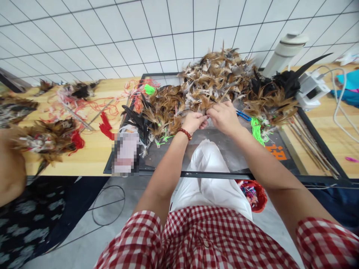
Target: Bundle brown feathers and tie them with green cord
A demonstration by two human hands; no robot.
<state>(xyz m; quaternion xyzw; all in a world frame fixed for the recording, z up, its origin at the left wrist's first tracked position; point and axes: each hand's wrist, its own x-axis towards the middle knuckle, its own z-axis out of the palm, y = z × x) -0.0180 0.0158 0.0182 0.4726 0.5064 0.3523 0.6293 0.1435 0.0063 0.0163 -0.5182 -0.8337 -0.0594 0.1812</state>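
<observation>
My left hand [194, 122], with a dark red bead bracelet at the wrist, is closed in a pinch over the glass-topped table. My right hand [223, 116] pinches close beside it, so the fingertips of both hands nearly meet. What lies between the fingers is too small and hidden to make out. Right behind them rises a big heap of brown and white feathers [215, 80]. A bundle of brown and black feathers [165, 108] lies left of my left hand. Blue-handled scissors or snips [243, 115] lie by my right wrist, next to bright green cords [257, 130].
A pixelated phone-like object [126, 151] is at the left. Farther left lie red tassels [106, 127] and a co-worker's arm [11, 168]. On the right are another feather bundle [272, 101], thin sticks [314, 144], a white bottle [284, 54] and a charger [312, 89]. A red basket [262, 200] is below.
</observation>
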